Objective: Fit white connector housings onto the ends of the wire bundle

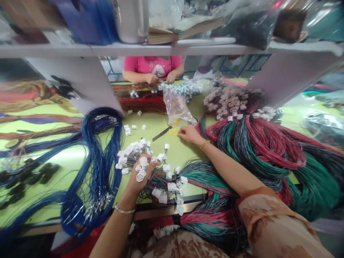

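My left hand (141, 173) is closed around a few white plastic connectors (140, 173) on the ends of thin wires, held above the green table (161, 129). More white connectors (129, 150) lie scattered around it. My right hand (188, 134) reaches forward with its fingertips pinched at a small heap of yellow parts (173, 131) beside a clear plastic bag (177, 107). A dark flat tool (162, 133) lies just left of the yellow parts.
Bundles of blue wire (99, 161) loop on the left; red, green and grey wire bundles (263, 150) fill the right. A person in a pink shirt (153, 68) works across the table. A white shelf (172, 48) holding bags runs overhead.
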Available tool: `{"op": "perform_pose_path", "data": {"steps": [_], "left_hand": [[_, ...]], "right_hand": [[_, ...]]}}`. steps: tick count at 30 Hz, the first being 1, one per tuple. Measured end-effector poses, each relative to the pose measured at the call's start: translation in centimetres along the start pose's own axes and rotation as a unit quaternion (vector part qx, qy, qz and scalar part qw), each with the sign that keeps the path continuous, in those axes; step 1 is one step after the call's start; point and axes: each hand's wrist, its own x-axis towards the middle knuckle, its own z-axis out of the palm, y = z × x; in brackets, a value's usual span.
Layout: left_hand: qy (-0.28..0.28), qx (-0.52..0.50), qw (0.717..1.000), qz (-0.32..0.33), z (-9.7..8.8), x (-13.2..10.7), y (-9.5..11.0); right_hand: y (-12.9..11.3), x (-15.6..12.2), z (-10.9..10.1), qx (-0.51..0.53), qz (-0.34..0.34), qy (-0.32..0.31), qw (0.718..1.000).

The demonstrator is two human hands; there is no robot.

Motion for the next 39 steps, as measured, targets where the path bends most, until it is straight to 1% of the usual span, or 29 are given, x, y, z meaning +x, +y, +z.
{"op": "perform_pose_path", "data": {"steps": [2,6,9,10,11,12,13,14,15,16,17,20,22,23,25,27,29,31,32,33,35,36,39], "left_hand": [[-0.012,-0.021,1.000,-0.011,0.0,0.1,0.2],[-0.005,-0.038,0.999,-0.013,-0.1,0.3,0.2],[0.009,-0.052,0.999,-0.015,-0.2,0.4,0.0],[0.015,-0.060,0.998,-0.016,-0.2,0.5,-0.1],[0.021,-0.070,0.997,-0.016,-0.2,0.5,-0.2],[0.026,-0.083,0.996,-0.015,-0.1,0.5,-0.3],[0.031,-0.095,0.995,-0.013,-0.1,0.6,-0.4],[0.035,-0.109,0.993,-0.009,-0.1,0.6,-0.4],[0.037,-0.121,0.992,-0.005,-0.1,0.6,-0.5],[0.038,-0.130,0.991,-0.003,-0.1,0.6,-0.6],[0.037,-0.136,0.990,-0.001,-0.1,0.6,-0.6],[0.036,-0.135,0.990,-0.002,0.0,0.5,-0.5],[0.041,-0.135,0.990,0.000,0.0,0.5,-0.4],[0.044,-0.137,0.990,0.002,0.0,0.5,-0.3],[0.046,-0.140,0.989,0.002,0.0,0.5,-0.1],[0.043,-0.135,0.990,0.000,0.0,0.4,0.0],[0.043,-0.123,0.991,-0.004,-0.1,0.3,0.0],[0.045,-0.110,0.993,-0.005,-0.1,0.3,-0.1],[0.047,-0.104,0.993,-0.003,-0.1,0.3,-0.2],[0.048,-0.098,0.994,0.002,-0.2,0.2,-0.2],[0.049,-0.086,0.995,0.014,-0.2,0.2,-0.2],[0.050,-0.079,0.995,0.019,-0.3,0.2,-0.2],[0.052,-0.062,0.997,0.016,-0.3,0.1,-0.1]], "right_hand": [[0.4,0.0,-0.3,0.034,0.008,-0.001,0.999],[1.1,-0.4,-1.2,0.136,0.033,-0.008,0.990],[0.4,-0.8,-1.5,0.222,0.035,-0.008,0.974],[-0.2,-1.0,-1.5,0.267,0.032,-0.016,0.963],[-0.9,-1.3,-1.4,0.326,0.028,-0.033,0.945],[-1.7,-1.6,-1.3,0.392,0.025,-0.057,0.918],[-2.7,-2.1,-1.2,0.457,0.022,-0.086,0.885],[-3.7,-2.6,-1.1,0.512,0.019,-0.117,0.851],[-4.7,-3.1,-1.0,0.550,0.016,-0.146,0.822],[-5.7,-3.6,-0.9,0.568,0.011,-0.170,0.805],[-6.7,-4.2,-0.9,0.577,0.006,-0.189,0.795],[-9.2,-5.5,-0.8,0.590,-0.012,-0.219,0.777],[-10.3,-6.2,-0.7,0.590,-0.025,-0.224,0.776],[-10.7,-6.4,-0.6,0.585,-0.032,-0.220,0.780],[-11.3,-6.9,-0.5,0.569,-0.051,-0.203,0.796],[-11.6,-7.5,-0.2,0.541,-0.078,-0.173,0.820],[-11.9,-8.1,0.0,0.494,-0.119,-0.133,0.851],[-12.3,-8.8,0.2,0.419,-0.180,-0.074,0.887],[-12.4,-9.1,0.3,0.376,-0.218,-0.038,0.900],[-12.6,-9.3,0.3,0.334,-0.257,-0.002,0.907],[-13.0,-9.8,0.4,0.268,-0.324,0.052,0.906],[-13.1,-9.9,0.5,0.248,-0.346,0.064,0.903],[-13.4,-10.3,0.6,0.215,-0.369,0.062,0.902]]}}
